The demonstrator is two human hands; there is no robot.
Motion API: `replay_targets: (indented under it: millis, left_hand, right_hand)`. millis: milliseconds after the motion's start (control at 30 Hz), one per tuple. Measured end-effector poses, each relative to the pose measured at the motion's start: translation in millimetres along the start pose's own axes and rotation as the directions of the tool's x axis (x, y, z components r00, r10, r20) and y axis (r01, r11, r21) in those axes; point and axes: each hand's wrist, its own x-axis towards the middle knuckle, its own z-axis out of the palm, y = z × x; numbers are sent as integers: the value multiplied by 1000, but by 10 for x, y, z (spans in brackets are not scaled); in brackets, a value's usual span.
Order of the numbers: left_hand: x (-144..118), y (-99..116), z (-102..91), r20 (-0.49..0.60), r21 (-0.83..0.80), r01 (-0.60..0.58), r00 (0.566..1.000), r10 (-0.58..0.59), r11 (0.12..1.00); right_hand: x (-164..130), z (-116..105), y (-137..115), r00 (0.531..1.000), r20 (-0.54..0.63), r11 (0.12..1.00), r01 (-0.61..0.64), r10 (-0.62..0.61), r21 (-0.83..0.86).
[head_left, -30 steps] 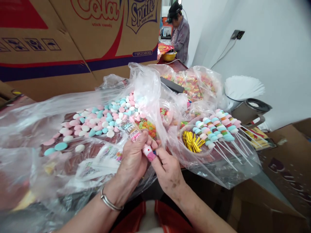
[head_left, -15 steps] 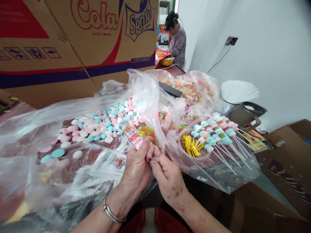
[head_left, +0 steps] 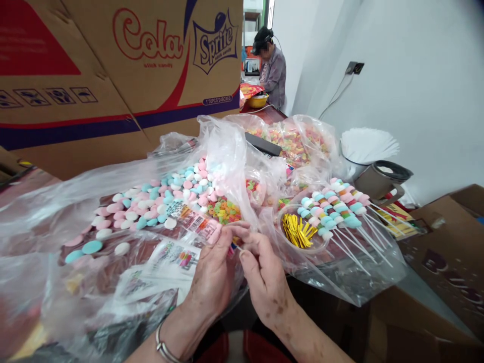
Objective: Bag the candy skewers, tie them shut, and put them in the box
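My left hand (head_left: 212, 280) is closed round the lower end of a printed clear candy wrapper (head_left: 194, 222). Pink candy shows inside it by my thumb, and the wrapper points up and left. Close beside it, my right hand (head_left: 266, 280) has thumb and fingers closed on a thin white stick (head_left: 238, 247) at the wrapper's lower end; the fingers partly hide it. Flat printed wrappers (head_left: 176, 257) lie left of my left hand. Gold twist ties (head_left: 298, 231) fill a round clear tub right of my hands, beside candy skewers (head_left: 336, 206) on white sticks.
Loose pink, blue and white candies (head_left: 151, 201) spread over plastic at left. Gummy rings (head_left: 225, 209) lie behind my hands. A large carton (head_left: 124, 96) stands at the back left. At right are a lidded mug (head_left: 378, 181) and white sticks (head_left: 368, 143). Another person (head_left: 274, 70) works farther back.
The wrapper has tilted lower and farther left. My right hand's fingers have loosened and lifted a little near the wrapper's end. The view has shifted slightly.
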Motion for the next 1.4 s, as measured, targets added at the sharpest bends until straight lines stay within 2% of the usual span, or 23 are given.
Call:
replay_targets:
  millis: [67, 167, 267, 333, 400, 433, 500, 567, 633, 667, 733, 800, 833, 867, 933, 1100, 1167, 1267, 1400]
  left_hand:
    - [-30, 40, -11, -32, 22, 38, 999, -37, 999]
    - [-111, 90, 28, -67, 60, 124, 991, -120, 990]
    - [-218, 143, 41, -52, 98, 161, 986, -156, 982]
    - [-255, 212, -38, 2, 222, 105, 994, -109, 969]
    - [-218, 331, -194, 110, 404, 4, 993, -52, 915]
    - [-169, 412, -285, 168, 474, -27, 984, -60, 880]
    - [-34, 602, -447, 263, 501, 23, 948, -178, 865]
    - [99, 788, -525, 345, 421, 166, 880, -327, 891]
    - [176, 922, -493, 412, 463, 230, 799, -437, 856]
    - [187, 962, -442, 439, 538, 263, 723, -533, 801]
    - [168, 992, -306, 494, 674, 296, 500, -711, 677]
    - [122, 968, -186, 498, 703, 354, 373, -782, 617]
    - [99, 943, -149, 494, 703, 380, 347, -797, 601]
    - [79, 912, -130, 489, 694, 406, 339, -804, 594]
    - [54, 848, -136, 472, 681, 436, 354, -807, 589]
    - [30, 729, -217, 392, 695, 420, 459, -797, 584]
    - [21, 695, -240, 369, 682, 445, 476, -799, 580]
    - [4, 631, -279, 378, 601, 534, 466, -800, 595]
    - [-29, 514, -354, 419, 524, 620, 409, -810, 584]
  right_hand:
    - [14, 19, -22, 994, 39, 994, 101, -99, -50]
    - [37, 85, -35, 966, 46, 929, 256, -253, -268]
    - [72, 117, -49, 879, -37, 771, 395, -475, -500]
    - [99, 59, -86, 820, -35, 693, 460, -572, -555]
    - [116, -70, -149, 800, 36, 662, 519, -599, -540]
    - [118, -154, -184, 796, 89, 651, 549, -599, -525]
    - [113, -334, -248, 775, 204, 613, 607, -598, -506]
    - [110, -489, -290, 731, 348, 559, 676, -587, -480]
    - [123, -588, -316, 671, 452, 474, 739, -588, -479]
    - [135, -615, -328, 644, 493, 432, 762, -585, -483]
    - [166, -639, -355, 597, 551, 352, 797, -583, -490]
    - [194, -643, -385, 567, 598, 297, 818, -566, -493]
    - [206, -643, -397, 557, 620, 280, 825, -552, -492]
    - [215, -645, -405, 550, 638, 269, 830, -539, -489]
    - [232, -650, -404, 540, 666, 255, 838, -515, -482]
    - [259, -674, -344, 558, 729, 262, 830, -396, -492]
    - [242, -690, -337, 576, 723, 269, 817, -381, -510]
    - [160, -702, -356, 595, 681, 237, 800, -426, -551]
    - [13, -657, -357, 549, 704, 163, 826, -450, -540]
